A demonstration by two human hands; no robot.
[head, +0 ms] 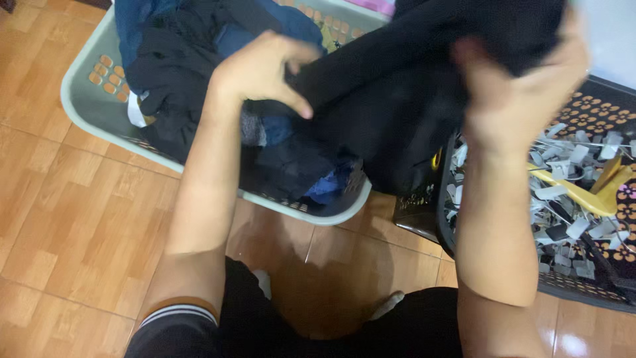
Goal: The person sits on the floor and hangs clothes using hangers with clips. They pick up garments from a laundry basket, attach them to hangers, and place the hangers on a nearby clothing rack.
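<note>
Above the laundry basket point(86, 99), both hands clench a black garment point(391, 99): the left hand point(262, 69) pinches its near edge, the right hand point(523, 86) bunches its upper part. The cloth hangs between them, over the basket's right rim. Its loose hem could likely snag on the dark basket of clothes pegs point(583, 199) just right.

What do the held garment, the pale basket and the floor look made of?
Black garment, gripped by left hand and right hand: soft matte fabric, it folds and drapes. Pale green basket: likely moulded plastic, smooth rim, perforated wall. Floor: glossy tiles, wood-look, grout lines and reflections.
</note>
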